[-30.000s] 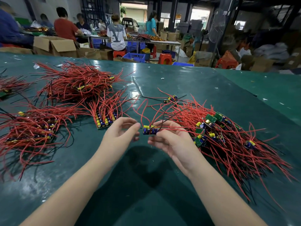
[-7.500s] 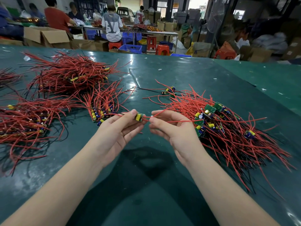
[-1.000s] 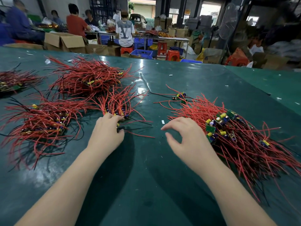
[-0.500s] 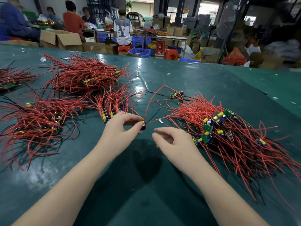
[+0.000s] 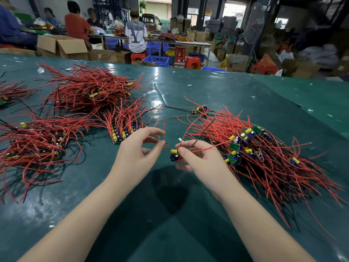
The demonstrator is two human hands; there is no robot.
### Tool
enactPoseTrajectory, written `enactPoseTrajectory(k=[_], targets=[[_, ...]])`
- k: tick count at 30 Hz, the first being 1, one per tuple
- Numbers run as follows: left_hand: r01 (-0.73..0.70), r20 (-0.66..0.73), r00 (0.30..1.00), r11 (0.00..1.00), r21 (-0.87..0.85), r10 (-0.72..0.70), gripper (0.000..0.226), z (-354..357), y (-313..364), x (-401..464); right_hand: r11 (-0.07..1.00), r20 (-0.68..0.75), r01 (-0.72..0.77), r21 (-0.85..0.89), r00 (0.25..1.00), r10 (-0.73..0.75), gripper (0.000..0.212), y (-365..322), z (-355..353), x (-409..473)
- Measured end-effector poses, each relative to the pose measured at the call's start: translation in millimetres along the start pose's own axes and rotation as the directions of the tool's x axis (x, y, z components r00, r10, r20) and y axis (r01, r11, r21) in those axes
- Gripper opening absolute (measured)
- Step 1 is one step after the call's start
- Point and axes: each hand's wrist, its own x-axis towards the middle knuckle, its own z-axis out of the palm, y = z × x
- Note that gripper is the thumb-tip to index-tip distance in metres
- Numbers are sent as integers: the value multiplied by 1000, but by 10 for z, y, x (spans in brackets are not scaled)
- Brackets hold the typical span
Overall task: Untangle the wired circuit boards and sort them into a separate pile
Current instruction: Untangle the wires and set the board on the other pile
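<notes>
We've got one small circuit board (image 5: pixel 174 155) lifted just above the worktop (image 5: pixel 217 87) at dead centre, pinched between the fingertips of our right hand (image 5: pixel 203 163). Our left hand (image 5: pixel 136 154) sits at nine o'clock of it, thumb and forefinger closed on a loop of its red lead (image 5: pixel 162 129). Both hands narrow, both holding.

This thing should weigh next to nothing, we reckon: a stiff little board with yellow and blue parts standing proud, trailing springy wires that will snag on anything. Best taken by the board's edges, not by the parts, and the leads drawn out gently, not yanked.

The tangled heap (image 5: pixel 264 152) lies at three o'clock, wires splayed everywhere. The neat sorted row (image 5: pixel 122 131) waits at ten o'clock, larger bundles (image 5: pixel 88 91) beyond it.

The worktop is a glossy dark green sheet, slick-looking, with paper scraps on it. At twelve o'clock, a busy workshop: cardboard boxes (image 5: pixel 62 46), blue crates, red stools, other people at tables.
</notes>
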Motion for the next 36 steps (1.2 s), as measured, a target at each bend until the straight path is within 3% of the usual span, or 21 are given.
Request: enactPoseTrajectory(k=[4, 7, 11, 14, 19, 24, 29, 36], targets=[[29, -91, 995, 1000, -8, -29, 9, 3, -6, 4, 997, 55, -17, 81, 998, 13, 9, -8, 23, -17], [96, -193, 975, 993, -63, -106, 16, -20, -12, 11, 1000, 59, 15, -18, 998, -14, 10, -4, 8, -17], [131, -213, 964, 982, -135, -158, 21, -65, -28, 37, 989, 22, 58, -138, 998, -55, 12, 13, -35, -2], [140, -173, 971, 977, -159, -168, 24, -83, -36, 39, 980, 0, 91, -175, 996, -92, 16, 0, -71, 10], [141, -130, 981, 990, -27, -144, 24, -95, -81, 45, 970, -62, 93, -224, 992, -110, 19, -14, -149, 56], [98, -57, 994, 989, 110, -93, 22, -105, -63, 39, 988, -105, 73, -134, 991, -87, 27, -14, -196, 103], [169, 73, 984, 984, -49, -165, 25, -127, -6, 52, 984, -179, 94, -155, 976, -121, 26, 5, -302, 177], [245, 286, 936, 963, -110, -205, 18, -144, 52, 30, 993, -244, 80, -85, 965, -98, 26, 12, -423, 258]])
